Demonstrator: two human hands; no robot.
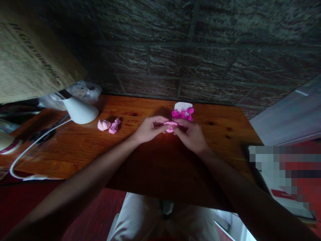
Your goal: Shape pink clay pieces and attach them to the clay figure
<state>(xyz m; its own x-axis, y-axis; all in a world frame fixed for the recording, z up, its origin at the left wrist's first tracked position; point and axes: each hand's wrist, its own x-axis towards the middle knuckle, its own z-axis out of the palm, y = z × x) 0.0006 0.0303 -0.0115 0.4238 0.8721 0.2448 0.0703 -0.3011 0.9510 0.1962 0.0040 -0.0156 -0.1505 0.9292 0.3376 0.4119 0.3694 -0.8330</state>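
And both hands are working at the middle of the surface (220, 125): the left hand (149, 130) is pinching one side of a pink lump of dough (171, 126), thumb toward the fingers, while the right hand (192, 134) is pinching the other side. The dough is sitting right between the fingertips, partly covered by them. Just beyond, bright pink moulds (184, 114) are lying by a white piece (183, 106), close to the stone wall (160, 63). Over on the left, a pale pink lump (104, 125) and a darker pink lump (114, 126) are resting side by side, near a white lamp base (82, 111).
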